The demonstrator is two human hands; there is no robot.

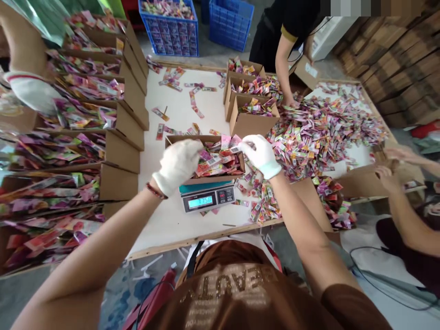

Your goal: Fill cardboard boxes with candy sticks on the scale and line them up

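White worktop (161, 229): filled carton (220, 180) on scale (206, 199); right hand (259, 153) pinching packet (236, 148); left hand (182, 165) blurred, grip unclear. Hand pressure could skew the reading.

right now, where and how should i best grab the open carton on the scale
Probably by the two short end walls of the carton, palms flat below its rim: left hand from the left, right hand from the right. It is longer side to side, and packets lie across its open top, so keep it level coming off the scale.
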